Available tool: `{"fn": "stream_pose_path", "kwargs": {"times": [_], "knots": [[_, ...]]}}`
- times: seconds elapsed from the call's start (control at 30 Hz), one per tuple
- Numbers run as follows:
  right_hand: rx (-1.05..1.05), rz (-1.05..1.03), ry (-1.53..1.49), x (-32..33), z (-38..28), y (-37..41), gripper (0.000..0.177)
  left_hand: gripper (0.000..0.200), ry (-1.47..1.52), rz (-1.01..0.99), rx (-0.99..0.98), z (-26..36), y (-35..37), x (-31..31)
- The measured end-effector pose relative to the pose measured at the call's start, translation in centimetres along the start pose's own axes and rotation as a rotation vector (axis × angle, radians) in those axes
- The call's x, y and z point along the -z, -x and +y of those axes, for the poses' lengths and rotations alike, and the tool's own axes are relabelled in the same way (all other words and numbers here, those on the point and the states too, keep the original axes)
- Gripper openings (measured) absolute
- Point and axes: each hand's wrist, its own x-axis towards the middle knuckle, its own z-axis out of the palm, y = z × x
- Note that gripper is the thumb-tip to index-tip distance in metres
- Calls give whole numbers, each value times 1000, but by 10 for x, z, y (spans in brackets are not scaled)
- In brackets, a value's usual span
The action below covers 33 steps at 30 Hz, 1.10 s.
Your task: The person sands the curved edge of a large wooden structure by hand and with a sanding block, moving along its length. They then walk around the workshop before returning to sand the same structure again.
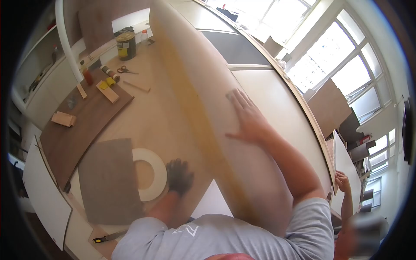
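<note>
My right hand (248, 119), bare, lies flat with fingers spread on a large curved tan sheet (203, 65). A small greyish patch shows at its fingertips; I cannot make out what it is. My left hand (180, 175), in a dark glove, rests palm down with fingers apart on the tan work surface (147, 115). Just left of it lies a flat cream ring (161, 173), partly covered by a grey-brown rectangular sheet (108, 182). A yellowish band (190, 108) runs lengthwise along the foot of the curved sheet.
At the far left, a dark brown board (86, 125) carries wooden blocks (64, 119). Scissors (125, 69) and a black tin (126, 46) stand farther back. A handled tool (102, 238) lies near my left side. Another person's hand (342, 181) touches a panel edge at right.
</note>
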Motion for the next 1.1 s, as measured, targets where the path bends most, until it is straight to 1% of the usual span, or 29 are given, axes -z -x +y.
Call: {"fn": "stream_pose_path", "kwargs": {"times": [0.03, 0.13, 0.17, 0.23, 0.27, 0.33, 0.37, 0.43, 0.47, 0.53, 0.57, 0.63, 0.67, 0.73, 0.77, 0.87, 0.93, 0.97, 1.03, 1.1], "knots": [[-6, 42, -18, -1, 3, -16, 131, 63, 4, -11, 5, 1, -3, 0], [-44, -1, -6, 2, -5, -13, 128, 62, -15, 9, 0, 0, -3, -5], [-32, -28, 16, 6, -9, 3, 126, 63, -22, 27, -3, -2, -4, -8], [-4, -85, 68, 17, -15, 42, 124, 63, 6, -54, 25, -3, -8, 3], [30, -68, 79, 18, -9, 36, 125, 63, 28, -94, 44, 3, -10, 5], [74, -31, 68, 8, 5, 25, 127, 62, -1, 25, 2, 1, -7, -6], [13, -6, 25, 2, 9, 16, 127, 61, -23, 77, -26, -2, -1, -10], [-85, 52, -51, -3, 6, -15, 127, 60, 30, 9, -3, -1, -4, -7], [-83, 27, -38, -1, 1, -9, 127, 60, 54, -24, 10, -3, -5, -5], [-76, -28, 1, 10, -12, 13, 127, 59, 29, 12, 14, -3, -2, -5], [-50, -22, 21, 10, -9, 14, 127, 59, 22, 36, 17, -2, -5, -7], [-11, -28, 62, 7, 2, 23, 127, 60, 27, -58, 52, 5, -15, 7], [-41, -2, 20, 2, 4, 18, 129, 60, 23, -122, 59, 7, -10, 14], [-89, 65, -64, -3, 8, -14, 131, 59, -6, -19, 18, 5, -2, -1], [-71, 37, -36, 0, 5, -9, 131, 58, -25, 47, 4, 0, -2, -9], [-29, -31, 19, 9, -7, 26, 129, 50, -62, 98, -18, -1, -3, -9], [-13, -60, 21, 14, -4, 45, 128, 56, -17, -11, 36, 5, -9, 2], [-4, -30, 2, 13, 1, 35, 128, 60, -2, -77, 56, 6, -7, 7], [7, 40, -41, 5, 9, 6, 126, 60, -24, -38, 28, 3, -2, 1], [-57, 54, -75, 3, 2, 0, 124, 60, -36, 18, 7, 1, -4, -10]]}}
